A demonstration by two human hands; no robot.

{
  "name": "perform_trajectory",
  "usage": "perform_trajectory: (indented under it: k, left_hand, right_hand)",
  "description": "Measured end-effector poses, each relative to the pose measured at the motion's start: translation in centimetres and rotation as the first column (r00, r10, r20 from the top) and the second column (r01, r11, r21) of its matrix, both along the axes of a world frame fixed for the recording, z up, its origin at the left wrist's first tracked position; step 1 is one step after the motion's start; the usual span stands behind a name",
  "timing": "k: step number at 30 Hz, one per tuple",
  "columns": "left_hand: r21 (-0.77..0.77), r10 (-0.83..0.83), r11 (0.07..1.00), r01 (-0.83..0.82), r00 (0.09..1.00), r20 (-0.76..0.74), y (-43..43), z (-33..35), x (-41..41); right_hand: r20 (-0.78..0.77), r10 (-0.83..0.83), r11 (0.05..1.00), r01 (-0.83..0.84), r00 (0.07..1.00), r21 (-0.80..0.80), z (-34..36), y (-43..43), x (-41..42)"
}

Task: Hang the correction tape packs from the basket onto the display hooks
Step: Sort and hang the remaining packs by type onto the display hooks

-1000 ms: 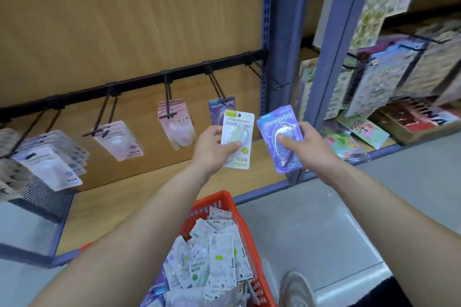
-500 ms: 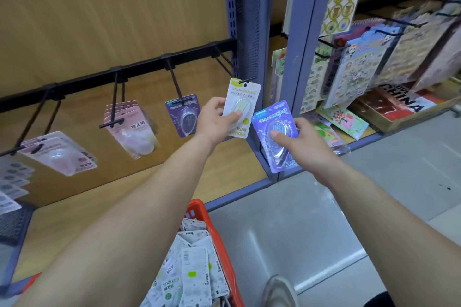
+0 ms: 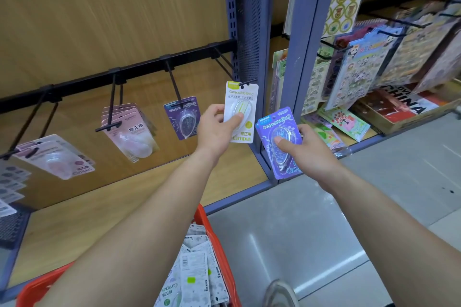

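Wood-grain back panel (image 3: 112,7) fills the left bay, and we see a pale wooden shelf board (image 3: 99,207) under it and glossy grey floor (image 3: 324,232) at right. Blue-grey perforated metal upright (image 3: 249,32) splits this bay from the next one, which is packed with hanging sticker sheets (image 3: 361,70). Black metal rail (image 3: 124,72) crosses the panel and carries black wire hooks.

Red plastic basket (image 3: 217,239) sits low centre, between the forearms, with white correction tape packs (image 3: 194,271) piled in it. We note a grey shoe (image 3: 279,291) just right of it.

On the hooks: a stack of pink packs (image 3: 129,129), one dark purple hanging pack (image 3: 183,117), and more pink ones far left.

Left hand (image 3: 214,129) grips a white-and-yellow tape pack (image 3: 240,107), thumb on the blister, its top edge at the tip of the rightmost hook (image 3: 247,81); we cannot tell if the hole is threaded. Right hand (image 3: 306,152) pinches a light purple tape pack (image 3: 279,142), held lower, just beside the white one, in front of the upright.
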State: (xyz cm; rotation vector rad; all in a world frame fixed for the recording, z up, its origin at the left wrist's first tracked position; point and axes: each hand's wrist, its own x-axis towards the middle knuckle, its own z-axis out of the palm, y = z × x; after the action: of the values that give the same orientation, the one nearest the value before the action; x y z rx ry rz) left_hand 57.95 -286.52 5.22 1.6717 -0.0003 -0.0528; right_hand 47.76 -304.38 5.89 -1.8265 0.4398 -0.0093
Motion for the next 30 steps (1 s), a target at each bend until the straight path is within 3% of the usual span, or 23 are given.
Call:
perform_trajectory:
  k: [9, 15, 17, 19, 23, 30]
  left_hand:
    - [0.021, 0.037, 0.999, -0.038, 0.999, 0.012, -0.1, 0.7, 0.7]
    - [0.241, 0.126, 0.965, -0.105, 0.99, -0.071, -0.3, 0.6, 2.8]
    - [0.3, 0.147, 0.945, -0.13, 0.989, -0.034, 0.0, 0.2, 1.2]
    - [0.228, 0.12, 0.967, -0.114, 0.993, -0.013, 0.6, -0.1, -1.6]
    - [-0.097, -0.139, 0.988, 0.123, 0.971, -0.192, 1.7, -0.4, -6.7]
    - [-0.173, -0.156, 0.978, 0.119, 0.963, -0.221, 3.7, -0.1, -8.1]
  right_hand:
    - [0.022, 0.031, 0.999, -0.031, 0.999, 0.018, 0.2, 0.6, 0.2]
    - [0.024, 0.054, 0.998, -0.055, 0.998, 0.043, 0.4, 0.9, 0.0]
    - [0.031, 0.051, 0.996, -0.054, 0.998, 0.073, 0.4, 1.1, 0.1]
    - [0.039, 0.047, 0.993, -0.051, 0.998, 0.102, 0.3, 1.4, 0.1]
    - [0.057, 0.04, 0.976, -0.051, 0.998, 0.21, 0.3, 2.9, -0.1]
    - [0.047, 0.061, 0.964, -0.071, 0.997, 0.255, 1.0, 5.5, -0.4]
